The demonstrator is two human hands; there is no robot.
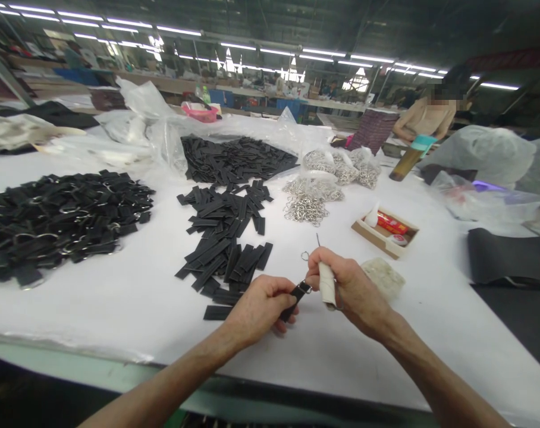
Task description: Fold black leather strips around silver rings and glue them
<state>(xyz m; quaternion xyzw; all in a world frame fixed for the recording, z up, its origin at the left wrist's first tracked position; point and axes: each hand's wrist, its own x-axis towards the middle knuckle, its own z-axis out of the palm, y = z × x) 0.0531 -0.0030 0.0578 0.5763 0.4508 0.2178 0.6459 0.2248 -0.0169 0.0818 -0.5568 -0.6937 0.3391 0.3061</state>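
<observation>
My left hand is closed on a short black strap, with a metal ring at its upper end. Close by, my right hand grips a tool with a white-wrapped handle; its thin metal tip points up past my fingers. Those right fingertips meet the ringed end of the strap. A small metal loop shows just left of them; whether they pinch it is unclear. Beyond my left hand lies a spread of loose black strips. Several bare metal rings form a heap farther back.
To the left is a big pile of black straps with rings. Bagged rings sit behind the ring heap. A small open box holds a red tube. Right of it stands a bottle; a person works beyond.
</observation>
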